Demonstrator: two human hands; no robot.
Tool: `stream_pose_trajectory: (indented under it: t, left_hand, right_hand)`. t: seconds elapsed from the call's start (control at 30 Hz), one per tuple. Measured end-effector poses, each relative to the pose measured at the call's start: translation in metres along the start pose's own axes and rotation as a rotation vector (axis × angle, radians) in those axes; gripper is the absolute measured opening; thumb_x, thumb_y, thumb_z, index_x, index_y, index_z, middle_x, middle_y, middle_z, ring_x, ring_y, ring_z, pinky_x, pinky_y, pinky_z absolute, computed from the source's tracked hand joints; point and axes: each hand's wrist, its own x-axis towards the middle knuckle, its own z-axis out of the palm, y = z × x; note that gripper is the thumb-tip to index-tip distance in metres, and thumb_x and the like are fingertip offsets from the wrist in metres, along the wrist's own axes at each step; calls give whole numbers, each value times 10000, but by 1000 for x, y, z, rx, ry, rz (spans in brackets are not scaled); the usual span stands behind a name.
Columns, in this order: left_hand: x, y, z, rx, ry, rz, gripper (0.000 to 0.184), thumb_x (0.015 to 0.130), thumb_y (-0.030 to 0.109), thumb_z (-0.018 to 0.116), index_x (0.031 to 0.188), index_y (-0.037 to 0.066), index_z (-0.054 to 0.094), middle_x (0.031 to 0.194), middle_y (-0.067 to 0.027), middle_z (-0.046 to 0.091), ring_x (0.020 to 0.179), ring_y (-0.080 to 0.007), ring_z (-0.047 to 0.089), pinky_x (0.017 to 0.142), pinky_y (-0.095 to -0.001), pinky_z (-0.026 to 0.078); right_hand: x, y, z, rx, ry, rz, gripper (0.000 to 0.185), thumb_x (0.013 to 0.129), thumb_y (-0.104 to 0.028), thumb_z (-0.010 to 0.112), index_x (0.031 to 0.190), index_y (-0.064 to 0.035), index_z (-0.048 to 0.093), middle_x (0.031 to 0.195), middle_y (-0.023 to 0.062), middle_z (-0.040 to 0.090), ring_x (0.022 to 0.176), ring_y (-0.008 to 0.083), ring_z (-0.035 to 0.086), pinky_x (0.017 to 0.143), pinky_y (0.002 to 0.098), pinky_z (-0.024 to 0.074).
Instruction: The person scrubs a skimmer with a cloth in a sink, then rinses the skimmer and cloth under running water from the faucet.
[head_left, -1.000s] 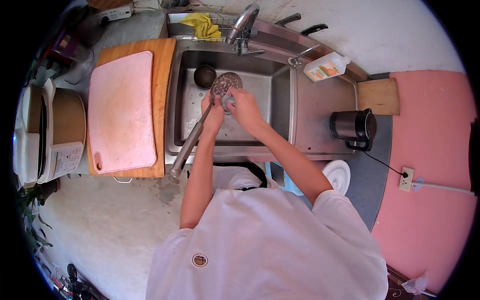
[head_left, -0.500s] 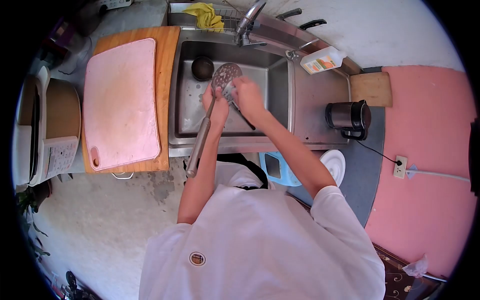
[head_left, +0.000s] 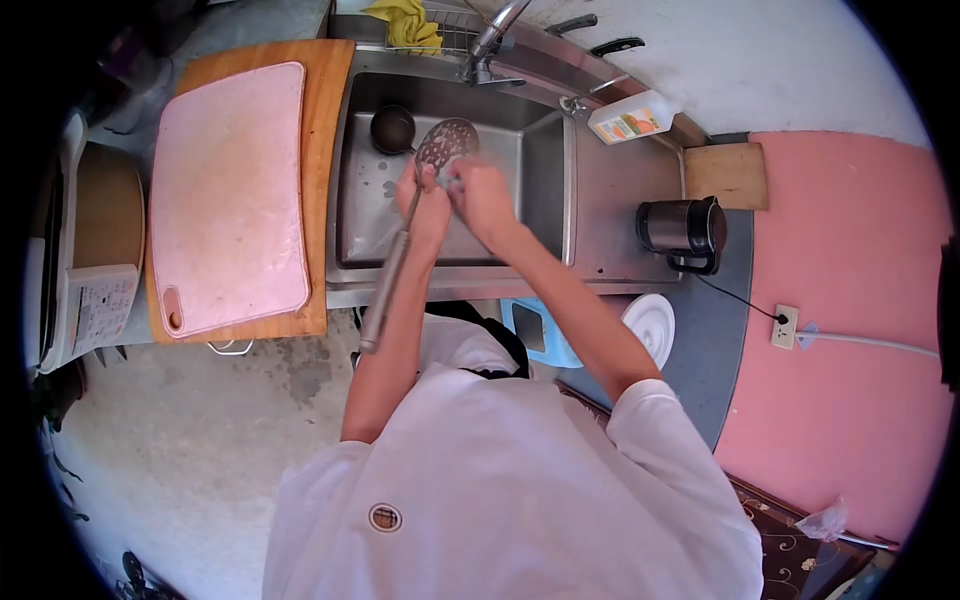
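Observation:
My left hand grips a perforated skimmer at the neck, just below its head. The skimmer's metal handle lies back along my left forearm. My right hand is closed against the lower right of the skimmer's head, its fingers smeared by motion. Something pale shows at the fingertips, too blurred to name. Both hands are over the steel sink. A dark round ladle rests in the sink's far left corner.
A faucet rises behind the sink. On the left, a pink cutting board lies on a wooden board. To the right are a white labelled bottle and a kettle. A yellow cloth hangs over the wire rack.
The whole view has shifted slightly, so things sit a little farther left. My right hand still works at the skimmer's head. A dark handle seen below it earlier is now hidden.

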Motion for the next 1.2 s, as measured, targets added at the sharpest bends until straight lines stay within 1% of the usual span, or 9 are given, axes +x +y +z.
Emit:
stream_pose_trajectory:
  t: [0.3, 0.4, 0.53, 0.67, 0.77, 0.87, 1.0, 1.03, 1.2]
  left_hand:
    - [11, -3, 2, -76, 98, 44, 152, 885, 5, 466, 966, -35, 588, 772, -138, 617, 704, -185, 535, 696, -320, 425]
    - [10, -12, -3, -50, 66, 35, 157, 885, 1, 463, 963, -34, 595, 773, -135, 620, 713, -178, 541, 703, -321, 428]
    - [10, -7, -9, -121, 101, -24, 159, 911, 14, 469, 974, -33, 608, 843, -83, 634, 787, -153, 566, 722, -312, 447]
    - [7, -7, -8, 3, 65, 1, 197, 906, 16, 459, 1026, -44, 603, 879, -111, 648, 793, -168, 577, 740, -319, 448]
    - [10, -11, -4, -263, 123, -181, 201, 907, 10, 451, 1028, -45, 602, 889, -118, 646, 796, -174, 578, 745, -318, 447]
    - [6, 0, -4, -23, 55, -37, 207, 903, 24, 470, 1055, -39, 596, 887, -133, 636, 818, -183, 594, 750, -333, 455]
    - [9, -15, 5, -173, 142, -45, 180, 899, 27, 476, 1016, -45, 593, 845, -145, 630, 796, -204, 587, 738, -342, 444]
    - [10, -14, -1, -39, 108, -2, 168, 900, 27, 471, 999, -43, 587, 827, -141, 630, 783, -188, 573, 734, -328, 439]
    - [9, 5, 11, -91, 47, 35, 169, 905, 26, 453, 989, -40, 585, 828, -136, 631, 764, -167, 553, 729, -314, 436]
  right_hand:
    - [4, -5, -1, 65, -59, -36, 143, 709, 13, 626, 850, 23, 610, 880, 253, 613, 840, 419, 590, 745, 465, 472]
    - [17, 4, -8, 42, -48, 109, 156, 700, 15, 635, 854, 23, 612, 876, 260, 611, 846, 418, 589, 751, 466, 470]
    - [13, -9, 14, 50, -60, -22, 147, 712, -6, 635, 853, 26, 609, 871, 257, 614, 839, 415, 594, 748, 465, 470]
    - [11, -6, 12, 56, -37, -5, 149, 710, -5, 625, 851, 37, 603, 852, 247, 613, 804, 420, 598, 719, 469, 477]
    - [18, 4, 4, 47, -35, -31, 162, 701, -13, 640, 852, 34, 604, 862, 246, 616, 809, 421, 593, 714, 461, 469]
    - [11, 2, -4, 47, -21, -39, 164, 696, -12, 644, 848, 37, 604, 852, 246, 613, 802, 424, 588, 707, 460, 468]
    - [2, 3, -1, 29, -49, -92, 166, 697, -15, 643, 847, 46, 604, 848, 246, 611, 791, 427, 583, 696, 456, 466]
    - [1, 6, -5, 27, -46, -76, 166, 697, -15, 643, 847, 46, 604, 848, 246, 611, 791, 427, 583, 696, 456, 466]
    - [0, 5, -15, 77, -42, -30, 174, 720, -28, 637, 872, 53, 611, 848, 248, 608, 800, 425, 583, 708, 450, 467]
